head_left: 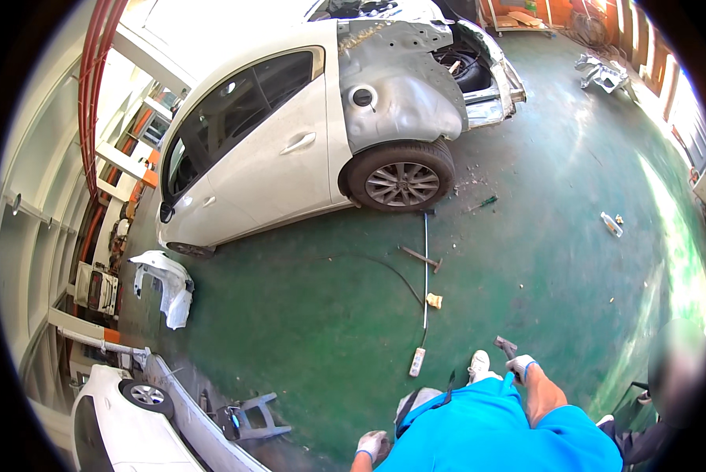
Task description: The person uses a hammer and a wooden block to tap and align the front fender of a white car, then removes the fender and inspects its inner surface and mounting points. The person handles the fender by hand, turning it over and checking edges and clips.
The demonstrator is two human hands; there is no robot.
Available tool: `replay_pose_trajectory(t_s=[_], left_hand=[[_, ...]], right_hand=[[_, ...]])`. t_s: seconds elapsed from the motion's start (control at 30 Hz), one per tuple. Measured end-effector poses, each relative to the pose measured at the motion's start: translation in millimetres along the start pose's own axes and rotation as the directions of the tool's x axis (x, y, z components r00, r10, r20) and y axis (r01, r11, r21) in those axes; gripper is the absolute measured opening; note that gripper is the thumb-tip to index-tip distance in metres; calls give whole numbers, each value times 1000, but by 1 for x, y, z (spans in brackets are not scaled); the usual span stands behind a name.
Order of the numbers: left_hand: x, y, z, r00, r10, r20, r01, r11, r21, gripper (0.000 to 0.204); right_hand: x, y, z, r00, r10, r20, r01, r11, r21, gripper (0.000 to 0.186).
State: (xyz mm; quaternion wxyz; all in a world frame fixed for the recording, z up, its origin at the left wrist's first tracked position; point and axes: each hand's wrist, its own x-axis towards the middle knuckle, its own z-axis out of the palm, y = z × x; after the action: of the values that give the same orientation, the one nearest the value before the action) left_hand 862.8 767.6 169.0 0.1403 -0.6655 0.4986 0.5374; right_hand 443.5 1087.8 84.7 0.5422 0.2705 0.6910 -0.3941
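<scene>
My right hand (521, 366), in a white work glove, is closed round a hammer (507, 346) beside my right leg; its dark head points away from me over the green floor. My left hand (373, 443), also gloved, hangs low at my left side. Its fingers are partly hidden, and I cannot make out anything in it. Ahead of me stands a white car (278, 149) with its rear outer panel removed, baring a grey inner wheel housing (404, 102) above the rear wheel (401, 185).
On the floor between me and the car lie another hammer (422, 259), a long thin rod (426, 271), a yellowish lump (434, 300) and a white power strip (417, 363) with its cable. A white body panel (170, 287) lies left; a person (652, 425) is at right.
</scene>
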Motion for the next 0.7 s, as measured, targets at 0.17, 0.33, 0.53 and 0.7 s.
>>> replay_pose_trajectory(t_s=[0.17, 0.33, 0.53, 0.7], left_hand=[[-19, 11, 3, 997, -81, -15, 82, 976, 204, 48], [-16, 29, -2, 996, 51, 68, -72, 932, 354, 42], [52, 96, 7, 997, -42, 64, 30, 984, 176, 36], [148, 191, 18, 981, -73, 178, 92, 991, -99, 22]], right_hand=[[39, -22, 17, 998, -53, 13, 54, 993, -102, 10], [56, -49, 38, 999, 32, -32, -24, 973, 231, 17], [53, -139, 45, 997, 65, -30, -62, 993, 99, 15], [93, -218, 53, 996, 51, -68, -50, 999, 21, 18]])
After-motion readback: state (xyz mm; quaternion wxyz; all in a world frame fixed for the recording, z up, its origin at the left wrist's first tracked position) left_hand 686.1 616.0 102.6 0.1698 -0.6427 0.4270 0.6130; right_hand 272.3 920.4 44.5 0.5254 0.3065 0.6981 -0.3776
